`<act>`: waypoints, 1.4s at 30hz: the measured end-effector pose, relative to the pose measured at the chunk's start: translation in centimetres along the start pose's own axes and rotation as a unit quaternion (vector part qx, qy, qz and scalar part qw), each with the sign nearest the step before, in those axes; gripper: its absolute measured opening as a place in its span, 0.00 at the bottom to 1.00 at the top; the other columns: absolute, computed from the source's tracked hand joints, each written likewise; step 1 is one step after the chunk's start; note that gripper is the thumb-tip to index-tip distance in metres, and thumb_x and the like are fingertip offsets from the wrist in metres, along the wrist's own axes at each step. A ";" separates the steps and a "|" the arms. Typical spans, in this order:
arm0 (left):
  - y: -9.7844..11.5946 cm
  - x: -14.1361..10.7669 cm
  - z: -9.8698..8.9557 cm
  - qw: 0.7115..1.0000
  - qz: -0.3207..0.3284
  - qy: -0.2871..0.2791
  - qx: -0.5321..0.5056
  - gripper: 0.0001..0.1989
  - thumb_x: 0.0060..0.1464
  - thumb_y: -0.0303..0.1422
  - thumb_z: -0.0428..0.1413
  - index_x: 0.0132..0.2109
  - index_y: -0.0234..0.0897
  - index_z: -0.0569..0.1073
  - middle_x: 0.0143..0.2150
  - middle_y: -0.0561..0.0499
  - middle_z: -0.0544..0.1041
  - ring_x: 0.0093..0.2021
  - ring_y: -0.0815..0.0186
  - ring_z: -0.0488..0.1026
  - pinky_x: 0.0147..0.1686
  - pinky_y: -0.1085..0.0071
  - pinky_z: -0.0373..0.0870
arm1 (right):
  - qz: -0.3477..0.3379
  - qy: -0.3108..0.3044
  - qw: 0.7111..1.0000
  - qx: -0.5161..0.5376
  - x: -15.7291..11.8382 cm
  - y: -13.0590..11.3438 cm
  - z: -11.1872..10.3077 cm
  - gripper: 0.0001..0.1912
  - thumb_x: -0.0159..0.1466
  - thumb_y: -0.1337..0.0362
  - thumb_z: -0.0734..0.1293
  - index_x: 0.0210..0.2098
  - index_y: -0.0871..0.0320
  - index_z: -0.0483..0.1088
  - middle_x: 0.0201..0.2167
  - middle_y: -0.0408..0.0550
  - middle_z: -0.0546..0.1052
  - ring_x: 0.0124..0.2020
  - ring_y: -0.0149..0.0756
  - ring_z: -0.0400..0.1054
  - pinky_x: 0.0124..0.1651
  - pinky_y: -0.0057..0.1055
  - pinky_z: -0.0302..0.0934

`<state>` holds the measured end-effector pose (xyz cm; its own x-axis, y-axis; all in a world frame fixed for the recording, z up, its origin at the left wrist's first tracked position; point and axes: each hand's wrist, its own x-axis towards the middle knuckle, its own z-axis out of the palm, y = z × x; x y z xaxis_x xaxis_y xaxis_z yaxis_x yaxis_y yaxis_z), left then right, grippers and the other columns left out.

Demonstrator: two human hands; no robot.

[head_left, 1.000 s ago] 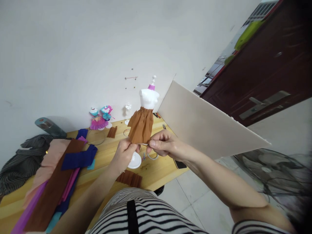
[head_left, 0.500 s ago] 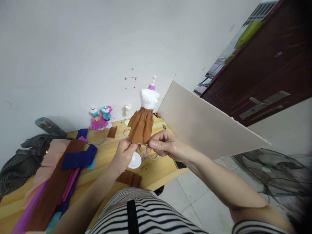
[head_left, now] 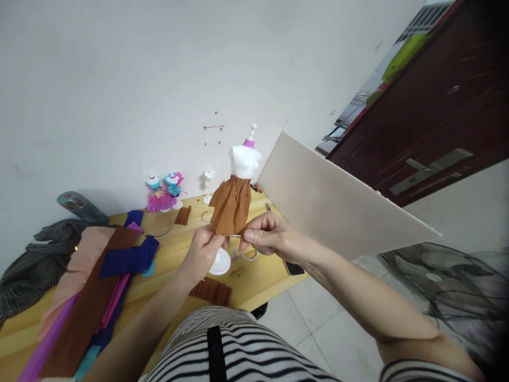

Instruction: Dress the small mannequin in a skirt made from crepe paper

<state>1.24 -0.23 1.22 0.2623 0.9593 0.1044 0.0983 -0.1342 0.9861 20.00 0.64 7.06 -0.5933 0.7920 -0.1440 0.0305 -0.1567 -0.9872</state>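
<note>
My L hand [head_left: 203, 252] is closed, thumb & fingers pinching the bottom edge of the rust-brown gathered fabric skirt [head_left: 233, 204]. My R hand [head_left: 266, 233] is closed too, pinching a thin, shiny metal needle-like tool [head_left: 234, 235] right at that hem. The skirt hangs around the lower part of a small white dress form w/ a pink neck [head_left: 244, 161], above the light wood table [head_left: 262, 278]; a round white plastic base [head_left: 220, 262] shows below the hem.

Progress, my guess: skirt's on the form & gathered at the waist, so that part looks done. Hem's being worked; can't tell how much is finished or left. A pleated rust-brown fabric strip [head_left: 211, 292] lies near the table's front edge, a smaller brown pleated piece [head_left: 183, 216] farther back, both off the form.

Labels: no brand or writing I can read, incl. on the grey-green cylindrical bottle [head_left: 83, 208] or the black phone-like slab [head_left: 295, 269], partly hidden by my R arm.
</note>
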 end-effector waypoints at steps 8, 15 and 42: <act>0.3 -0.1 0.0 1.000 -0.001 0.004 0.011 0.15 0.53 0.37 0.48 0.22 0.37 0.67 0.17 0.58 0.59 0.19 0.71 0.56 0.23 0.71 0.53 | 0.007 0.004 1.000 -0.013 -0.1 0.0 0.0 0.21 0.56 0.49 0.71 0.25 0.64 0.75 0.10 0.32 0.55 0.12 0.20 0.43 0.15 0.25 0.35; 0.4 -0.2 0.0 1.000 -0.012 0.010 0.008 0.14 0.53 0.37 0.48 0.22 0.37 0.66 0.17 0.58 0.58 0.18 0.71 0.56 0.21 0.72 0.52 | 0.025 0.014 0.999 -0.034 -0.2 -0.1 -0.1 0.22 0.54 0.48 0.71 0.24 0.64 0.74 0.10 0.31 0.54 0.12 0.20 0.43 0.15 0.25 0.35; 0.4 0.1 -0.2 0.999 0.017 0.013 -0.025 0.16 0.55 0.39 0.49 0.23 0.36 0.67 0.18 0.56 0.63 0.18 0.72 0.58 0.20 0.73 0.52 | 0.010 0.062 0.986 -0.152 -1.4 -0.3 -1.1 0.23 0.55 0.47 0.70 0.24 0.64 0.74 0.14 0.33 0.52 0.17 0.22 0.42 0.19 0.27 0.36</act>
<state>1.17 -0.14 1.69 0.2401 0.9605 0.1404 0.0406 -0.1545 0.9872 21.70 0.22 7.53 -0.4886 0.8592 -0.1519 0.2911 -0.0036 -0.9567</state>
